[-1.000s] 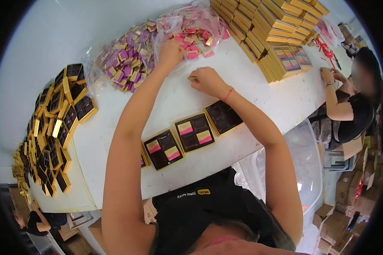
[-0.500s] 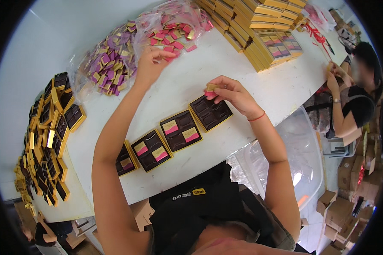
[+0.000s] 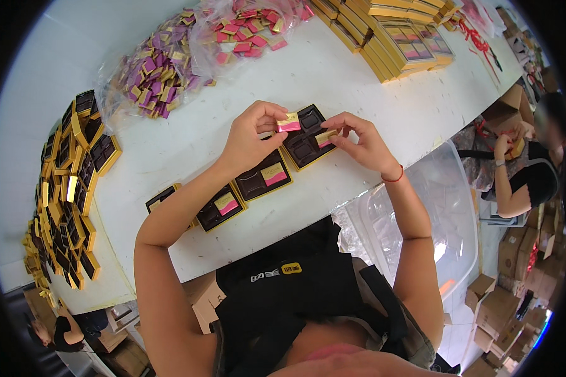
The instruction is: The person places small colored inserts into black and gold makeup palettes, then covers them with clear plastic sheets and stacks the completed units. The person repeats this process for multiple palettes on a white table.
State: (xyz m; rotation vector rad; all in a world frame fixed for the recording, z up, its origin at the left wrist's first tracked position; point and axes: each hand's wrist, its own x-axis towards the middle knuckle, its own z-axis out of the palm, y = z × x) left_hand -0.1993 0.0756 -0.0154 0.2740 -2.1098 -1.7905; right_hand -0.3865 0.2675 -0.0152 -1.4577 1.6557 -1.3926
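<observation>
My left hand [image 3: 253,135] pinches a wrapped chocolate [image 3: 288,123], pink and gold, over the left side of the rightmost box [image 3: 302,149], a dark compartment tray with a gold rim. In the same box, the fingers of my right hand [image 3: 363,143] are closed on a second wrapped chocolate [image 3: 324,139] at a right-hand compartment. To the left follow a second box [image 3: 250,184] and a third box [image 3: 210,218], each showing a pink-and-gold piece. My left forearm partly hides a fourth box [image 3: 159,196] and parts of these.
Bags of purple-and-gold pieces [image 3: 153,81] and pink-and-gold pieces [image 3: 250,38] lie at the back. Tray boxes [image 3: 69,188] are heaped at left; gold boxes [image 3: 390,53] are stacked at back right. A clear plastic bin [image 3: 446,220] stands beside the table, with a co-worker [image 3: 528,163] beyond.
My left hand has come from the pink bag to the rightmost box, now with a wrapped chocolate. My right hand has lowered its chocolate to a compartment there.
</observation>
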